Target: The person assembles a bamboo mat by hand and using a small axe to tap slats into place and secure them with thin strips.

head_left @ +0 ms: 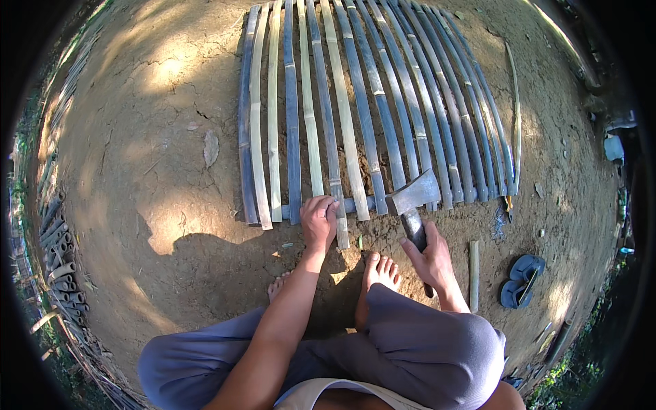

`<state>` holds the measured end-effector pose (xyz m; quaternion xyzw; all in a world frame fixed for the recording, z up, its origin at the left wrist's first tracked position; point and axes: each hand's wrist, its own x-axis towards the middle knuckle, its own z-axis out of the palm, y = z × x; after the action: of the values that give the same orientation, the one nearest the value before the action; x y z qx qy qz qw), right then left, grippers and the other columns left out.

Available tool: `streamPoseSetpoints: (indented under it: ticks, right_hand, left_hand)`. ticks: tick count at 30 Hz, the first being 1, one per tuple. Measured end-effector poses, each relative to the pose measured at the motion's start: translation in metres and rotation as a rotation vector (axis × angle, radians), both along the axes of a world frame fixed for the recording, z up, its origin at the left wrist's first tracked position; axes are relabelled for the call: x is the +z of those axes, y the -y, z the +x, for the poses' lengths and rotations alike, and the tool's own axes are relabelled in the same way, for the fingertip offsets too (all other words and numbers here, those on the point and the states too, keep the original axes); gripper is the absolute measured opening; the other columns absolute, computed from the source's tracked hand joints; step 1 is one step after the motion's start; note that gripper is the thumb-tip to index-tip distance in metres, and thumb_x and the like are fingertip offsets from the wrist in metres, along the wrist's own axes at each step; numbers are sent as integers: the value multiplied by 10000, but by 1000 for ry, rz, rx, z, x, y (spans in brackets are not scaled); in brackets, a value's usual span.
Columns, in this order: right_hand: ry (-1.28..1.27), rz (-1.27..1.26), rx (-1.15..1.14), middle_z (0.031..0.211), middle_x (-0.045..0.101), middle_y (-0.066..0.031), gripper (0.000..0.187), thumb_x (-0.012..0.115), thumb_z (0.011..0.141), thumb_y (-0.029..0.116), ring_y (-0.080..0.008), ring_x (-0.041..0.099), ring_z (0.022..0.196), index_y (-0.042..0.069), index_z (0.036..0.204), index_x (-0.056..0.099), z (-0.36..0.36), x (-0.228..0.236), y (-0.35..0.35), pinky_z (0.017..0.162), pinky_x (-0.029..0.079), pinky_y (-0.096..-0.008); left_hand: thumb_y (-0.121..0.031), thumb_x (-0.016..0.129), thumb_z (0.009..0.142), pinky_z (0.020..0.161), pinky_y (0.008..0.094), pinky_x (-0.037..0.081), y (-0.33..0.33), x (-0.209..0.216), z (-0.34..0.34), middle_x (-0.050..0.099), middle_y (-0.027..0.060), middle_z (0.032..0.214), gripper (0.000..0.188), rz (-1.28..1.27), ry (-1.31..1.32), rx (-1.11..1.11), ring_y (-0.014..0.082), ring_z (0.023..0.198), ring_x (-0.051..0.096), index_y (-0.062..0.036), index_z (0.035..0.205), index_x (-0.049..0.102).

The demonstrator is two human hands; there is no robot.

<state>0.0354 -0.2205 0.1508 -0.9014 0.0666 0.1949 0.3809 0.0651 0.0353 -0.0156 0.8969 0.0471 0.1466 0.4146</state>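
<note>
A frame of long split bamboo slats, some pale and some blue-grey, lies on the ground in front of me. A round crosspiece runs under their near ends. My left hand is closed at the near end of one bamboo slat, its thumb along the slat's left edge. The fingertips are partly hidden. My right hand is wrapped round the dark handle of an axe. The axe head is raised over the slat ends to the right of my left hand, its broad blade turned up and right.
Loose pieces include a thin bamboo strip right of the frame and a short stick near my right knee. A pair of dark sandals lies farther right, below a small blue-white tangle. Bamboo tubes are stacked at far left.
</note>
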Motion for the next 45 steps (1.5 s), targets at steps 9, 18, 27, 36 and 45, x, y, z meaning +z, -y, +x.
streamPoseSetpoints:
  ticks: [9, 18, 27, 36, 45]
  right_hand:
    - [158, 4, 263, 825, 703, -237, 578, 797, 904, 252, -366, 728, 681, -35, 1318, 514, 29, -2, -49, 620, 572, -432]
    - [22, -47, 354, 979, 689, -347, 592, 649, 971, 235, -506, 702, 852, -15, 1432, 375, 27, -31, -59, 736, 563, -556]
    - [50, -211, 513, 1089, 678, -341, 660, 614, 983, 223, -517, 700, 848, -2, 1537, 334, 28, -60, -81, 755, 579, -577]
    - [42, -243, 502, 1082, 680, -330, 681, 621, 974, 181, -502, 701, 822, 31, 1559, 308, 26, -56, -86, 721, 584, -561]
    - [57, -246, 469, 981, 695, -337, 664, 621, 970, 189, -506, 702, 792, 3, 1537, 329, 25, -58, -82, 693, 580, -556]
  left_hand:
    - [-119, 726, 889, 854, 422, 460, 4, 1, -2, 695, 52, 967, 58, 10, 96, -7, 290, 945, 645, -85, 935, 713]
    - [-78, 736, 860, 850, 421, 462, 6, -7, -8, 711, 39, 974, 72, -30, 128, 37, 281, 945, 651, -81, 930, 719]
    - [-37, 738, 783, 851, 416, 465, -2, -17, -10, 700, 45, 980, 133, -32, 150, 38, 278, 960, 656, -83, 907, 716]
    - [-67, 764, 804, 839, 417, 473, 2, -10, -7, 704, 47, 944, 87, -87, 160, 54, 278, 945, 665, -86, 872, 714]
    - [-78, 760, 818, 836, 414, 469, 2, -11, -4, 718, 17, 947, 73, -56, 190, 26, 253, 938, 668, -98, 870, 715]
